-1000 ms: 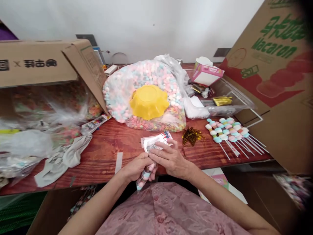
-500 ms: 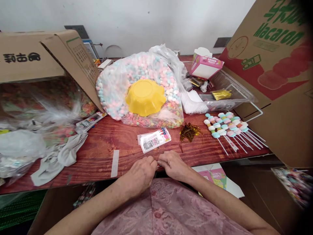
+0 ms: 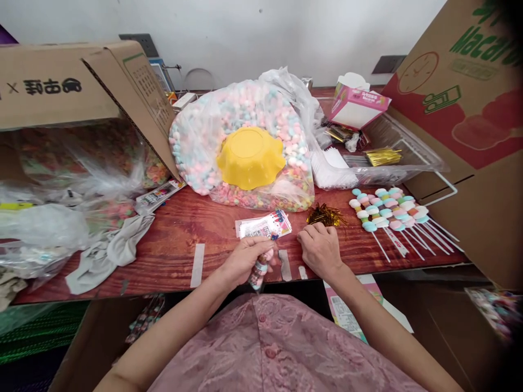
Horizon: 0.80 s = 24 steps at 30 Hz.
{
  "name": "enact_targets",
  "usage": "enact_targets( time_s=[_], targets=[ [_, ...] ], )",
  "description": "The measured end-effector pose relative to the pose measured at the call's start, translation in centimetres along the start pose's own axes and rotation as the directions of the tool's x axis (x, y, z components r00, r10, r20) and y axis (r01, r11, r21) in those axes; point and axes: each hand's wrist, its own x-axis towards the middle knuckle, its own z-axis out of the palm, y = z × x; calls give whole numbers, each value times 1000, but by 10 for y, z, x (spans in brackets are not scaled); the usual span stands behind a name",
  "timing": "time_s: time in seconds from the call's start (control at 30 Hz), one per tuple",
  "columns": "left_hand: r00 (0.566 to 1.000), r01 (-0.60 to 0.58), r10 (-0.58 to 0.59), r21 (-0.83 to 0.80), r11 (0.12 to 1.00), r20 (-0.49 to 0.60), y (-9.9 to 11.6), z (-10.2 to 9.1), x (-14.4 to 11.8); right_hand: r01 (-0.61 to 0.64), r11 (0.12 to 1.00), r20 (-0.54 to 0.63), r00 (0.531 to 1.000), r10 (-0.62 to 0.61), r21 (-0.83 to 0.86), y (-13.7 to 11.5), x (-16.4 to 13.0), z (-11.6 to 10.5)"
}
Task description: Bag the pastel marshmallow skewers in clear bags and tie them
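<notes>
Pastel marshmallow skewer (image 3: 259, 268) being gripped in left hand (image 3: 245, 258) at table (image 3: 171, 245).
Right hand (image 3: 320, 247) fingers (image 3: 305, 236), curled loosely, are touching gold twist ties (image 3: 324, 215).

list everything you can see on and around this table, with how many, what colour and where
bagged marshmallow skewer: one, pastel, in the left hand
gold twist ties: one bunch, at the right fingertips
printed bags: small stack, white, table centre
marshmallow skewers: one row, pastel, table right
big marshmallow bag: one, clear, table back
yellow bowl: one, upturned on that bag
pink box: one, back right
cardboard boxes: two, brown, left and right
grey cloth: one, table left
left hand: gripping
right hand: on ties
</notes>
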Motion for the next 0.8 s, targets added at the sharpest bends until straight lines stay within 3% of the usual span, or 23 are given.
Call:
enact_targets(
  time_s=[0.2, 0.3, 0.33, 0.4, 0.47, 0.53, 0.57, 0.63, 0.7, 0.8],
  targets=[
    [995, 40, -35, -46, 998, 97, 0, 11, 10, 260, 929, -197, 957, -212, 262, -18, 0, -13],
    [991, 44, -41, -21, 999, 125, -1, 8, 9, 144, 792, -166, 985, -55, 593, -20, -3, -14],
    [991, 33, -29, -28, 999, 134, -2, 7, 9, 48, 680, -94, 995, 30, 731, -20, -4, -14],
    [991, 6, -1, -38, 999, 135, -4, 5, 7, -191, 345, 142, 976, 164, 919, -22, -6, -12],
    [993, -13, 15, -23, 1000, 116, -5, 4, 5, -393, 19, 381, 902, 204, 919, -25, -7, -8],
    [995, -24, 24, 1, 1000, 94, -4, 4, 3, -492, -141, 512, 833, 210, 859, -28, -7, -5],
    [996, -29, 28, 10, 1000, 89, -3, 4, 1, -515, -153, 536, 820, 200, 844, -29, -7, -5],
    [996, -37, 34, 26, 999, 87, -1, 4, -3, -526, -76, 531, 834, 150, 847, -30, -6, -7],
    [997, -37, 33, 59, 998, 73, -1, 3, -6, -480, 96, 468, 875, 123, 872, -29, -7, -12],
    [999, -37, 39, 152, 988, -12, -4, 1, -7, -316, 405, 227, 940, 254, 858, -25, -11, -25]
  ],
)
